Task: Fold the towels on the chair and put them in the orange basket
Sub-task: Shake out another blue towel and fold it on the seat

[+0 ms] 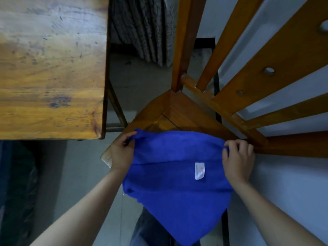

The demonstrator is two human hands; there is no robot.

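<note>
A blue towel (175, 183) with a small white label hangs spread out over the front of the wooden chair (179, 112). My left hand (121, 153) pinches its upper left corner. The upper right corner is pinched by my right hand (237, 160). The top edge is stretched between both hands above the seat, and the lower part droops to a point toward my legs. The orange basket is not in view.
A worn wooden table (51, 68) fills the upper left, its corner close to the chair seat. The chair's slatted back (266, 68) rises at the upper right. A grey curtain (142, 27) hangs behind. Grey tiled floor lies below.
</note>
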